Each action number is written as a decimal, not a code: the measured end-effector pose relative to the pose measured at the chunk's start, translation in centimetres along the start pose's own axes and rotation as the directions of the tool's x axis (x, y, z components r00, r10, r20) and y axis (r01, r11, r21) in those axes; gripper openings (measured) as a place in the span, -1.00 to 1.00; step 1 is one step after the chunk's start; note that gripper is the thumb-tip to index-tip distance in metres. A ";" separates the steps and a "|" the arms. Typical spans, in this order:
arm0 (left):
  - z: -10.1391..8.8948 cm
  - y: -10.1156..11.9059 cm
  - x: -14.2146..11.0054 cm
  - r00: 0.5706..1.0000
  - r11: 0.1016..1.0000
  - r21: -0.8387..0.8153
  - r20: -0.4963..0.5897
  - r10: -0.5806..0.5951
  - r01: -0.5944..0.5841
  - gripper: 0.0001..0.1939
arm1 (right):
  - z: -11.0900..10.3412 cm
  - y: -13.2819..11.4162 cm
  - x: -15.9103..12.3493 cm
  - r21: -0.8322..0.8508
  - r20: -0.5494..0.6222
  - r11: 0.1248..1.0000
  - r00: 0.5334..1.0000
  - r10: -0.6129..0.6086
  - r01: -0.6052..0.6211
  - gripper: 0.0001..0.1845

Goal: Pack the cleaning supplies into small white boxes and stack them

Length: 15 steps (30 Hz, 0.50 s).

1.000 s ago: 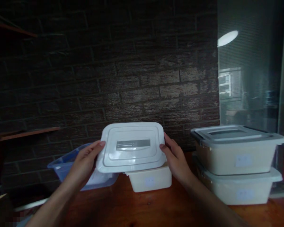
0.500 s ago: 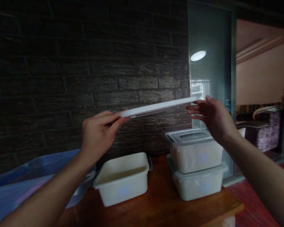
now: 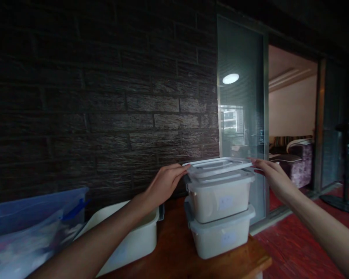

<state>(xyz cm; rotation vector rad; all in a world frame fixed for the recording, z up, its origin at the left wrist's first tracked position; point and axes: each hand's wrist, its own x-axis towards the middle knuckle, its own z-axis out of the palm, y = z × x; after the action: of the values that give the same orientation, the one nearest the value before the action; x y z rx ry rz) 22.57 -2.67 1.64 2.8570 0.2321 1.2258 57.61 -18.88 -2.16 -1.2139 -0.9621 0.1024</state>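
A whitish plastic lid [image 3: 221, 166] lies tilted over the lidded upper storage box [image 3: 208, 201], its right side a little higher. My left hand [image 3: 167, 181] pinches the lid's left edge between thumb and fingers. At the opposite edge, my right hand [image 3: 275, 176] grips with its fingertips. The upper box stands on a similar lower storage box [image 3: 206, 242]. Whether the lid rests fully on the box beneath is hard to tell. Left of the stack is an open white box [image 3: 142, 240], partly hidden by my left forearm.
A blue translucent tub [image 3: 31, 201] with plastic bags stands at the far left. Everything sits on a wooden table [image 3: 171, 248] against a dark brick wall [image 3: 151, 100]. Beyond the table's right end are a sliding glass door [image 3: 241, 85], red floor [image 3: 293, 236] and a dark stand [image 3: 346, 170].
Both hands have brought the lid down and right, from in front of the wall onto the box stack. My right fingers have closed on its edge. The view has turned right.
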 end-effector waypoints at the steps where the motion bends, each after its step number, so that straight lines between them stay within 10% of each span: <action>1: 0.2 -0.1 -0.1 1.000 1.000 -0.009 0.013 -0.004 0.005 -0.61 | 0.0 0.5 -0.1 0.002 0.011 1.000 1.000 0.006 -0.006 -0.65; 15: 0.3 -0.5 -1.7 0.998 0.999 0.010 0.054 -0.045 0.044 -0.55 | -0.2 2.1 -1.7 -0.040 0.016 0.996 0.997 0.075 -0.075 -0.53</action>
<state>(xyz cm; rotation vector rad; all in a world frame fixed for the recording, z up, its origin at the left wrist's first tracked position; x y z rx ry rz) 21.56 -2.44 0.23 2.8716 0.2984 1.1407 57.55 -19.09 -4.81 -1.2873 -0.9379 0.1547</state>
